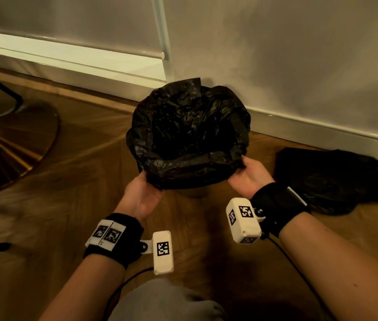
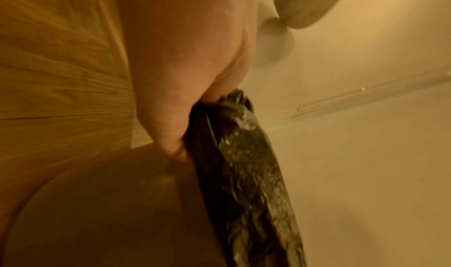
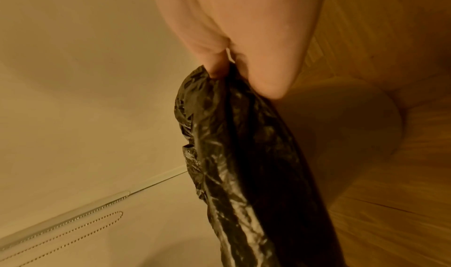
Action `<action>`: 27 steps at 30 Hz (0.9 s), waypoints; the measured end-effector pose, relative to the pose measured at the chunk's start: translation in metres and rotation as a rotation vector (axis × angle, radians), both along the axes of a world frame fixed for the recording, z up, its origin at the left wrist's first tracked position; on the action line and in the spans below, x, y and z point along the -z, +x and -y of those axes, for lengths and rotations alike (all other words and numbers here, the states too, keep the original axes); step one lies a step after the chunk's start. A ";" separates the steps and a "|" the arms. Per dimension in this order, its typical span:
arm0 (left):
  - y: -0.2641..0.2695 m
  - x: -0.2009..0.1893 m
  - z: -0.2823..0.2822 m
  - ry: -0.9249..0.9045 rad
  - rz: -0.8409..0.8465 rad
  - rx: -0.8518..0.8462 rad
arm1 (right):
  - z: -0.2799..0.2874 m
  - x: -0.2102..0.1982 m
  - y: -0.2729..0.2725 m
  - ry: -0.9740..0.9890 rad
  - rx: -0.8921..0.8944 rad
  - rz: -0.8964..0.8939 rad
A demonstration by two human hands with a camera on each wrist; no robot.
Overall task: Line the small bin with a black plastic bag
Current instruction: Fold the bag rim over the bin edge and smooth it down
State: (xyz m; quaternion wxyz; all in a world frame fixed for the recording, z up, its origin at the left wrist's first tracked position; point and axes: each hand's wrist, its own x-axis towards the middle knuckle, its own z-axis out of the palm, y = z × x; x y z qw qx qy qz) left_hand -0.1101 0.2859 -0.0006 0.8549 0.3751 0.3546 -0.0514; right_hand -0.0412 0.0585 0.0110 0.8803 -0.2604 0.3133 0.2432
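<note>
Wooden floor [image 1: 67, 205], one bin [image 1: 191, 192], one black bag [image 1: 188, 126], two hands' grip pinching its rim: left hand [image 1: 142, 195], right hand [image 1: 249, 177]

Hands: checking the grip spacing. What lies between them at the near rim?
In the head view, only the black plastic bag, folded over the rim, spans from left hand to right hand.

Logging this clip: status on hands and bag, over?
Left hand and right hand both grip black bag at near rim. Bag open over bin. Nothing obstructing.

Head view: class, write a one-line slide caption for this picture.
Both hands, left and right, grip the near edge of a black bag spread over a small bin beside the wall.
</note>
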 end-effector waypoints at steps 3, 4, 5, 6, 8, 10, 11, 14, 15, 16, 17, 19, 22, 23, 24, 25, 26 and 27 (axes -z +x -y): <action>0.008 0.000 0.002 0.077 0.030 -0.101 | 0.002 0.000 0.003 0.045 0.044 -0.002; 0.011 -0.001 0.002 0.101 0.042 -0.117 | 0.004 -0.001 0.004 0.053 0.062 0.016; 0.013 -0.002 0.001 0.129 0.062 -0.107 | 0.007 0.000 0.005 0.070 0.071 0.039; 0.015 -0.002 0.001 0.156 0.085 -0.092 | 0.011 0.001 0.007 0.080 0.064 0.074; 0.019 -0.002 0.003 0.203 0.113 -0.063 | 0.015 0.004 0.009 0.073 0.044 0.145; 0.022 -0.003 0.005 0.243 0.132 -0.035 | 0.015 0.005 0.011 0.067 0.020 0.215; 0.024 -0.004 0.006 0.273 0.143 -0.028 | 0.014 0.007 0.012 0.053 0.004 0.244; 0.032 -0.003 0.008 0.372 0.124 -0.034 | 0.011 0.016 0.017 -0.062 -0.011 0.254; 0.035 -0.003 0.009 0.363 0.108 -0.053 | 0.012 0.019 0.019 -0.091 -0.013 0.249; 0.037 -0.002 0.008 0.346 0.094 -0.062 | 0.013 0.020 0.021 -0.113 -0.017 0.245; 0.038 0.000 0.006 0.334 0.089 -0.060 | 0.015 0.021 0.022 -0.120 -0.026 0.245; 0.042 0.004 0.000 0.315 0.074 -0.040 | 0.020 0.023 0.027 -0.128 -0.053 0.249; 0.048 0.007 -0.006 0.219 0.025 -0.018 | 0.028 0.019 0.037 -0.171 -0.074 0.238; 0.050 0.007 -0.006 0.175 0.030 -0.013 | 0.029 0.016 0.041 -0.178 -0.083 0.236; 0.052 0.007 -0.007 0.154 0.024 0.000 | 0.029 0.014 0.044 -0.190 -0.092 0.228; 0.054 0.008 -0.007 0.147 0.006 0.011 | 0.028 0.011 0.046 -0.199 -0.110 0.224; 0.056 0.007 -0.008 0.153 -0.021 0.015 | 0.027 0.010 0.048 -0.217 -0.131 0.224; 0.058 0.007 -0.011 0.149 -0.039 0.012 | 0.027 0.011 0.050 -0.233 -0.145 0.226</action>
